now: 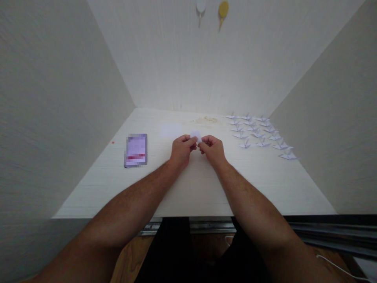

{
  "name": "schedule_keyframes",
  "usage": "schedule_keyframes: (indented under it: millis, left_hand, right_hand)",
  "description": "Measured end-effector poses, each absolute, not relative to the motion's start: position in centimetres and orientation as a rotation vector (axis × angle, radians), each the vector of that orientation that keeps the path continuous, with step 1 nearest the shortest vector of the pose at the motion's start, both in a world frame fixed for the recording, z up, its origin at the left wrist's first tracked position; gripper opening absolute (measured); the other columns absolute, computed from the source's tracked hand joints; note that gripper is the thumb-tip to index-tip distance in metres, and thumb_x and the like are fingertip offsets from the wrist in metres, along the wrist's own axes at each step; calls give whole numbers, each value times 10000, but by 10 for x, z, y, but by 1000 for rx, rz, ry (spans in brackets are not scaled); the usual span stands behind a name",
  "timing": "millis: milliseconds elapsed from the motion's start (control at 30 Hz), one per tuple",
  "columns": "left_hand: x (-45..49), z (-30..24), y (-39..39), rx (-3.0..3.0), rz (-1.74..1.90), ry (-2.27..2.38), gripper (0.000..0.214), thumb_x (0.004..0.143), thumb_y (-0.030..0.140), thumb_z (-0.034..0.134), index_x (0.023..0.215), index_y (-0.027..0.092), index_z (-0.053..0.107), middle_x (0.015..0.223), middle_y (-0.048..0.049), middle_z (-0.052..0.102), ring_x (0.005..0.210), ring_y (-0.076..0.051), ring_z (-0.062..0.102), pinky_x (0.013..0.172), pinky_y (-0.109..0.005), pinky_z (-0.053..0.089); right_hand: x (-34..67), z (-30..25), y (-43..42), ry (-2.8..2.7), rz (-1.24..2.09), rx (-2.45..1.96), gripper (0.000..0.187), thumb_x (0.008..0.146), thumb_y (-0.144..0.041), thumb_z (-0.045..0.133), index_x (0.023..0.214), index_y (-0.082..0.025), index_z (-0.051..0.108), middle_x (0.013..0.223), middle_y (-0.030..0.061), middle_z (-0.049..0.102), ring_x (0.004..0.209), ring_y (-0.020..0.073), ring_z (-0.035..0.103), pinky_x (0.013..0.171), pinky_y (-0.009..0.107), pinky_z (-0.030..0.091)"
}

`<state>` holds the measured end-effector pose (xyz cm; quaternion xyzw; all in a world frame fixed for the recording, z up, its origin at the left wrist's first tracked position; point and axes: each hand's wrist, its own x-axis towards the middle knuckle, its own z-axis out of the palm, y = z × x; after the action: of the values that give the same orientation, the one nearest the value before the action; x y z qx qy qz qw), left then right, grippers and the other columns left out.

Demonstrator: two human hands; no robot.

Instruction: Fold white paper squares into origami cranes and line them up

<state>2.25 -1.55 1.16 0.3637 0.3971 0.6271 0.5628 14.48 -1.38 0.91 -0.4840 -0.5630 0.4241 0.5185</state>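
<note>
gripping small white paper (pixel 194 135) over centre of tabletop (pixel 197 188), with left hand (pixel 183 149) at its 8 o'clock, right hand (pixel 212 148) at 4. probably light, thin, easily creased; best pinched by edges.

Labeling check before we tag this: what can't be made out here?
- Folds of the small white paper: head view, too small, partly covered by the left hand.
- Whether the right hand pinches that paper or only touches it: head view, too small.
- Print on the purple-edged item: head view, pixelated.
- Top of the white hook: cut off by the head view's top edge.
</note>
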Motion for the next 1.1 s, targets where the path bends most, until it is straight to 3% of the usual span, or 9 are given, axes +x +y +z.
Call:
schedule_keyframes:
  millis: [233,367,433,567,867,1100]
  left_hand:
    - [20,10,-14,920,1466,969,196,630,271,771,672,165,611,567,30,561,497,-78,478,497,-224,369]
    - [16,12,-13,1115,1437,1102,196,653,297,766,656,159,626,489,50,495,447,-66,406,442,-218,283]
    - [13,12,-12,1193,1392,1129,221,626,293,792,749,153,672,510,55,516,447,-63,410,438,-215,278]
    - [9,11,-11,1332,1369,1116,388,598,270,819,952,167,700,590,52,594,517,-80,510,512,-211,383]
    - [6,11,-11,1375,1325,1209,135,682,259,716,772,159,711,582,13,646,518,-97,549,510,-217,436]
    - [6,10,-10,1318,1330,1137,158,661,269,740,762,163,681,535,22,616,472,-92,534,474,-212,423]
  right_hand:
    - [145,8,-15,-1403,953,-1206,182,731,-341,662,658,-178,627,543,-21,600,498,104,514,503,242,404]
    - [148,6,-9,-1344,858,-1163,232,699,-378,710,810,-181,656,682,0,662,574,114,559,534,246,452]
    - [151,5,-6,-1322,850,-1114,287,686,-360,716,909,-190,656,755,6,684,607,117,581,549,246,475]
    - [155,4,-2,-1373,880,-1073,257,698,-317,694,923,-194,672,726,-5,681,587,109,582,557,244,482]
    - [156,13,-5,-1396,1044,-1093,137,680,-294,691,715,-181,621,554,-20,633,482,109,566,467,226,435]
    - [158,10,-4,-1409,1105,-1003,136,696,-284,674,778,-191,620,500,-66,571,438,98,538,432,206,393]
